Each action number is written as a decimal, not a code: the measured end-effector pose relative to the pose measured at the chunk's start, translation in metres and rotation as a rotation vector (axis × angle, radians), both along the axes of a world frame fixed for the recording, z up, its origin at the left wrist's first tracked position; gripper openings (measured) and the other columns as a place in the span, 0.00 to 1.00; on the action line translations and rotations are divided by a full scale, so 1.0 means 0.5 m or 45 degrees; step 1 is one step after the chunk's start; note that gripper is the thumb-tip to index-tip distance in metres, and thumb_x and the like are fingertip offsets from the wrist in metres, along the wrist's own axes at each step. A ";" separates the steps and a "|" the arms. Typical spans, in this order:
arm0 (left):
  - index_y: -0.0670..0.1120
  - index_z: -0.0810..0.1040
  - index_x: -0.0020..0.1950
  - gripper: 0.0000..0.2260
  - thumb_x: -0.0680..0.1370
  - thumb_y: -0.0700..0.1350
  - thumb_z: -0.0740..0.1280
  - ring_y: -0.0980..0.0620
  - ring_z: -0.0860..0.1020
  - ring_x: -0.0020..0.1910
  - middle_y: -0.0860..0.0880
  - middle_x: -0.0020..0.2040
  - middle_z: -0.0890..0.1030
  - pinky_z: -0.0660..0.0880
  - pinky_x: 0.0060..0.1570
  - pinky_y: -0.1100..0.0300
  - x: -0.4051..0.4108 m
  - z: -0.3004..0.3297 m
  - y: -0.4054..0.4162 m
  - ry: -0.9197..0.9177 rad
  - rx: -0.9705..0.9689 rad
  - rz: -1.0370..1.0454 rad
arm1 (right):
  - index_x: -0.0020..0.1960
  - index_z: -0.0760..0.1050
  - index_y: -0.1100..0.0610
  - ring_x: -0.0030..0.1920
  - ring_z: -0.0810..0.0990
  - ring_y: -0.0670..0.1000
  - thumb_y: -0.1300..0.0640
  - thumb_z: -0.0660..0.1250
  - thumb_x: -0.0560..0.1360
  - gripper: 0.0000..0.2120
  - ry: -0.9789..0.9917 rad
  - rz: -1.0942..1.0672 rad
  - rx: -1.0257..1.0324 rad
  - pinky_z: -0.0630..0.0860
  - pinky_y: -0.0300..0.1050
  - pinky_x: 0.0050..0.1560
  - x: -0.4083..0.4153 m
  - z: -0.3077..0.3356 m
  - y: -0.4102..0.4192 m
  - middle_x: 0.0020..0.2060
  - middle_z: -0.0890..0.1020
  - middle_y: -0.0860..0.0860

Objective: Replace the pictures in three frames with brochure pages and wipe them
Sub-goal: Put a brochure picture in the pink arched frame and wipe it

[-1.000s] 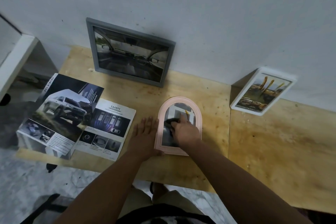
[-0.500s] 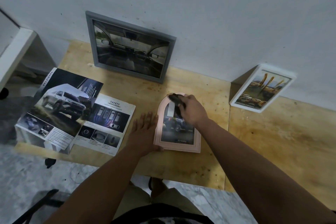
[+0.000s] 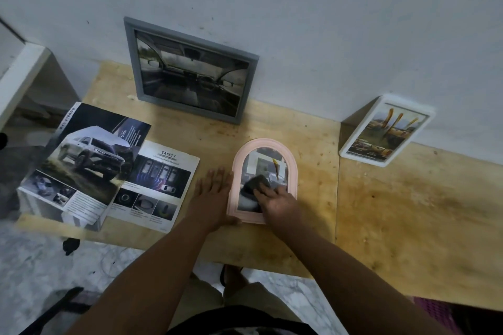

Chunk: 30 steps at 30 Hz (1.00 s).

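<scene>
Plywood desk point(image 3: 394, 215), stained and blotched, made of two boards butted together at a seam on the right. Pale wall point(image 3: 299, 8) along the far edge. White ledge point(image 3: 20, 75) at far left. Marbled grey floor point(image 3: 35, 264) near left, small black object point(image 3: 71, 245) lying on it.

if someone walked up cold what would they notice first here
Probably the two hands at the centre of the wooden table: the right hand presses a dark cloth onto the glass of a pink arched frame lying flat, while the left hand lies flat against the frame's left edge. Next, the grey frame leaning on the wall behind, and the open car brochure on the left.
</scene>
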<state>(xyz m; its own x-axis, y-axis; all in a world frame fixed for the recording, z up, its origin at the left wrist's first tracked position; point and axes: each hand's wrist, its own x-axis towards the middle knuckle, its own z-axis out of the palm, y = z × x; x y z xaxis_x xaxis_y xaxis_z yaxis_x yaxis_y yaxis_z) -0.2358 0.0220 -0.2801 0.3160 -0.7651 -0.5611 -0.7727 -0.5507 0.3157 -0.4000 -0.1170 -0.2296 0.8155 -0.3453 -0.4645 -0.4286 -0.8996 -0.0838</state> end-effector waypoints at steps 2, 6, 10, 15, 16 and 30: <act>0.50 0.23 0.76 0.63 0.67 0.73 0.70 0.42 0.27 0.76 0.45 0.78 0.27 0.35 0.75 0.42 0.000 0.002 0.000 -0.003 0.008 0.004 | 0.79 0.67 0.51 0.70 0.72 0.61 0.55 0.56 0.86 0.22 -0.018 -0.006 0.069 0.72 0.53 0.67 -0.013 0.005 0.010 0.77 0.70 0.53; 0.50 0.26 0.77 0.63 0.66 0.72 0.70 0.43 0.27 0.76 0.47 0.77 0.26 0.34 0.75 0.42 0.000 0.004 0.000 0.009 -0.006 0.009 | 0.72 0.76 0.45 0.55 0.81 0.52 0.55 0.62 0.83 0.18 -0.072 -0.351 0.572 0.77 0.42 0.52 0.005 0.044 -0.030 0.63 0.83 0.52; 0.50 0.27 0.78 0.63 0.67 0.73 0.70 0.43 0.26 0.75 0.47 0.77 0.25 0.35 0.76 0.41 0.001 0.005 0.002 0.006 -0.016 -0.007 | 0.70 0.78 0.46 0.47 0.84 0.53 0.56 0.65 0.81 0.18 -0.332 -0.713 0.557 0.81 0.46 0.49 0.040 0.074 -0.095 0.53 0.87 0.53; 0.49 0.26 0.78 0.62 0.67 0.74 0.68 0.41 0.26 0.75 0.45 0.76 0.24 0.34 0.76 0.41 0.001 -0.004 0.004 -0.012 -0.017 -0.023 | 0.68 0.79 0.49 0.59 0.82 0.56 0.59 0.67 0.78 0.19 -0.521 -0.504 0.142 0.75 0.53 0.61 0.095 0.044 -0.131 0.60 0.85 0.51; 0.49 0.25 0.78 0.62 0.67 0.74 0.68 0.41 0.26 0.75 0.45 0.76 0.25 0.34 0.75 0.41 0.001 -0.008 0.004 -0.013 -0.019 -0.024 | 0.68 0.79 0.51 0.58 0.82 0.57 0.61 0.67 0.78 0.19 -0.491 -0.450 0.178 0.77 0.52 0.59 0.102 0.030 -0.131 0.61 0.84 0.52; 0.51 0.26 0.77 0.62 0.67 0.75 0.68 0.42 0.27 0.76 0.46 0.78 0.27 0.34 0.75 0.42 -0.002 -0.013 0.002 -0.019 -0.002 -0.004 | 0.73 0.74 0.53 0.77 0.66 0.61 0.62 0.60 0.82 0.20 -0.218 -0.210 0.374 0.75 0.57 0.68 0.004 -0.041 -0.018 0.75 0.73 0.55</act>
<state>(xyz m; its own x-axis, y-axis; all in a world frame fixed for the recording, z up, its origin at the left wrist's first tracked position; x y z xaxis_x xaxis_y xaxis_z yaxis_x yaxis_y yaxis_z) -0.2366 0.0232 -0.2867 0.3219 -0.7668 -0.5554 -0.7789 -0.5479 0.3051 -0.3982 -0.1258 -0.2501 0.8345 -0.3504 -0.4252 -0.5229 -0.7468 -0.4110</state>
